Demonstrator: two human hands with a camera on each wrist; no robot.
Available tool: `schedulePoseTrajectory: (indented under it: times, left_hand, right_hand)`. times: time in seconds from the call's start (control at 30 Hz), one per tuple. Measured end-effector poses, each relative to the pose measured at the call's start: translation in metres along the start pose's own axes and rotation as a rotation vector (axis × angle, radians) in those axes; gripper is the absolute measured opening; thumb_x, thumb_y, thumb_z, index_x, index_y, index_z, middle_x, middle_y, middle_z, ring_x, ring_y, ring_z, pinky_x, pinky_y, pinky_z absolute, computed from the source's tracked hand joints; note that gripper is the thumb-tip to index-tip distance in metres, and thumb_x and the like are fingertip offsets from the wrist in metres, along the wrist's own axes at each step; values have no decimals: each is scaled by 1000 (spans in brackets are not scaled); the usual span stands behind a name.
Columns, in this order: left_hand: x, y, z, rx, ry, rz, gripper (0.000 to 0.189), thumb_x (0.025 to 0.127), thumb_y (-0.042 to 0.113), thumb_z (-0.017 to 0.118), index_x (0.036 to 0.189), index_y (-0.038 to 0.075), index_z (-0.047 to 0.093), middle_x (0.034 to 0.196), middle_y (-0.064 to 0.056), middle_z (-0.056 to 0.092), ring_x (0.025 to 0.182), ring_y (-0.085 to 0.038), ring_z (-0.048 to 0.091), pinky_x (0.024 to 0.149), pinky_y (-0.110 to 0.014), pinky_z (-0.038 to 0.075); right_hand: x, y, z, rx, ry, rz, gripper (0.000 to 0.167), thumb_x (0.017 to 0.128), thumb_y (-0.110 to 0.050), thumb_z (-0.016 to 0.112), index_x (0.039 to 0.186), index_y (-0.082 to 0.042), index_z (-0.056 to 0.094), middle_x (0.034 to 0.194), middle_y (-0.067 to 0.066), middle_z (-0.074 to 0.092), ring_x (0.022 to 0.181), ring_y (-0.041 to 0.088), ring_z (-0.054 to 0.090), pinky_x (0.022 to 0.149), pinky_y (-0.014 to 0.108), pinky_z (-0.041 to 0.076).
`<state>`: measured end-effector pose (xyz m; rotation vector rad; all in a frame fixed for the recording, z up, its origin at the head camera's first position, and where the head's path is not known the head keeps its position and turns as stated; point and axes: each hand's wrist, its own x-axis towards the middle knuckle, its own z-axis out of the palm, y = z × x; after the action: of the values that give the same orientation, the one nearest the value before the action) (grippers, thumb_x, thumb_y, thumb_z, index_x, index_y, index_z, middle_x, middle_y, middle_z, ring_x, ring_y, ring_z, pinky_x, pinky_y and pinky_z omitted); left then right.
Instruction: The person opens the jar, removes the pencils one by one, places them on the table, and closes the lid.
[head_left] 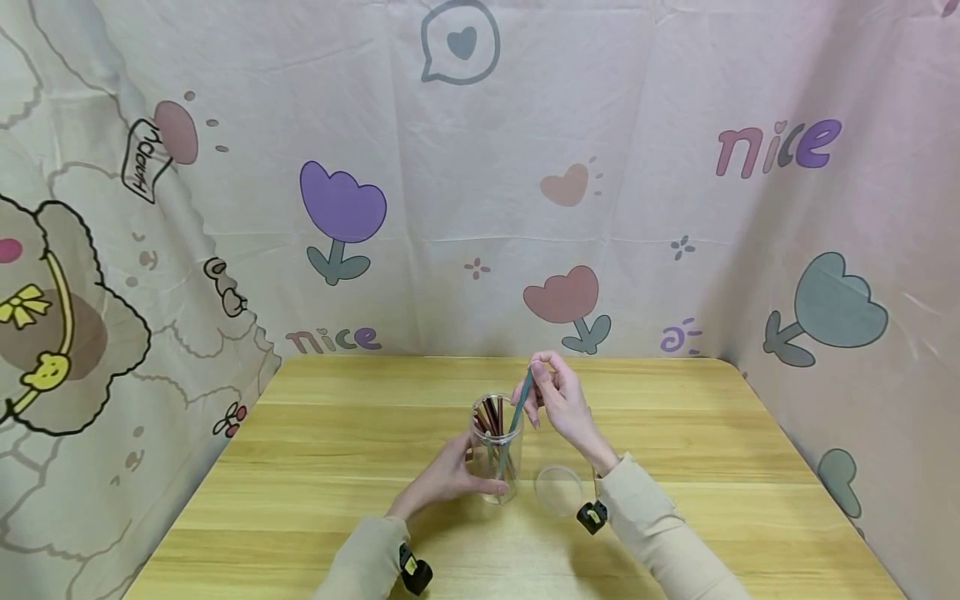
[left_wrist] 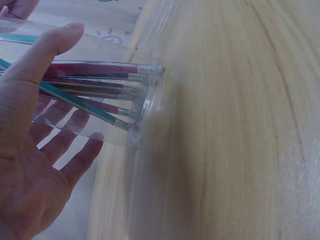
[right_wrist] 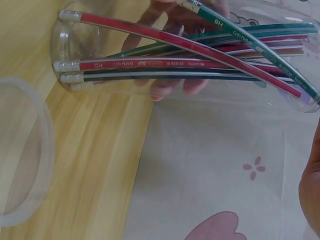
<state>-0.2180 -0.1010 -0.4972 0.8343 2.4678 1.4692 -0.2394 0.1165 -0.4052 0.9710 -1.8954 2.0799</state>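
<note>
A clear plastic jar stands upright on the table, holding several pencils in red, green and dark colours, eraser ends down. My left hand grips the jar low on its left side, thumb in front and fingers behind. Above the rim, my right hand pinches the upper end of a green pencil. That green pencil slants across the jar in the right wrist view, its lower part inside. Only an edge of the right hand shows there.
A round clear lid lies on the wooden table, right of the jar and close to the right forearm. Behind the table hangs a printed cloth, which also covers both sides.
</note>
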Motion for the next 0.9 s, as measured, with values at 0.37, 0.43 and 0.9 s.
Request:
schedulePoseTrajectory:
  times: [0.37, 0.43, 0.9]
  left_hand:
    - [0, 0, 0, 0, 4, -9, 78, 72, 29, 91, 138, 15, 54, 142, -9, 61, 135, -36, 53, 112, -62, 46]
    - [0, 0, 0, -7, 0, -8, 78, 72, 30, 91, 139, 15, 54, 142, -9, 61, 136, -35, 53, 112, -61, 46]
    - [-1, 0, 0, 2, 6, -16, 81, 71, 30, 92, 139, 14, 53, 141, -10, 61, 133, -36, 55, 111, -61, 47]
  right_hand:
    - [-1, 0, -1, 60, 34, -53, 16, 110, -12, 36, 110, -17, 51, 76, -5, 73, 43, 5, 56, 36, 28, 50]
    - [-1, 0, -2, 61, 40, -60, 17, 110, -11, 36, 110, -18, 52, 77, -7, 73, 44, 5, 57, 37, 28, 51]
    - [0, -6, -12, 135, 100, -103, 25, 110, -10, 35, 109, -14, 60, 84, -4, 72, 52, 6, 56, 41, 21, 48]
